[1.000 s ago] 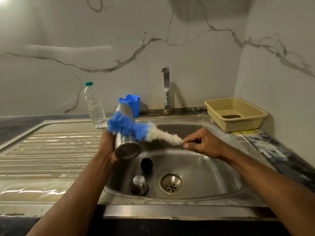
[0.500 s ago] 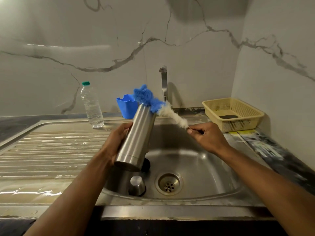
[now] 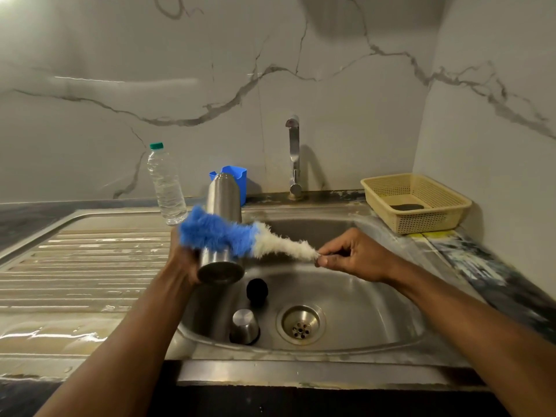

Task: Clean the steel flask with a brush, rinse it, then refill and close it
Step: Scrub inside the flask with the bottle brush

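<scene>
Over sink (image 3: 361, 320) basin: left hand (image 3: 180, 260) grips steel flask (image 3: 224, 203), base toward camera, mouth hidden at far end. Left fingers hidden behind brush (image 3: 240, 237), whose blue bristles lie across flask side; flask middle covered. Right hand (image 3: 358, 255) pinches brush stem; handle not visible. Steel cap (image 3: 244, 325) and black stopper (image 3: 257, 288) lie in basin near drain (image 3: 301, 325). Basin's right half open.

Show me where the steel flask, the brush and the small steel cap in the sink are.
steel flask (image 3: 224, 197): head view, on its bare upper body above the bristles.
brush (image 3: 216, 234): head view, on the blue bristles.
steel cap (image 3: 244, 325): head view, on its side wall, standing in the sink basin.
</scene>
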